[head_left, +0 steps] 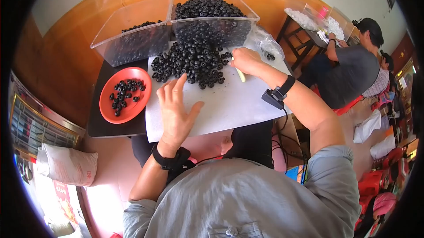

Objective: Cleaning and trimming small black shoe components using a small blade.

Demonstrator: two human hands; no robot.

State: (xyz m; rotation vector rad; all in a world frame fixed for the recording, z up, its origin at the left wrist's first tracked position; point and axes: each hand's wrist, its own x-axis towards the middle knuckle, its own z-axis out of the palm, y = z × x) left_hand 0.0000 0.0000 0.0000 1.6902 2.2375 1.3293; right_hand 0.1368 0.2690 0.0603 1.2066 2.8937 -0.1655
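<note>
A heap of small black ring-shaped pieces lies on the white sheet that covers part of the table. My left hand hovers at the heap's near edge, fingers stretched and apart, holding nothing. At the right side of the heap, my right hand is closed round a pale yellow-green stick-like handle; the rest of that tool is hidden, so its kind is unclear. Left of the sheet stands an orange-red oval dish with several of the black pieces in it.
Behind the heap stand two clear plastic bins, the left bin partly filled with black pieces, the right bin piled high. A clear plastic bag lies at the right. Another person works at a side table; a white sack rests lower left.
</note>
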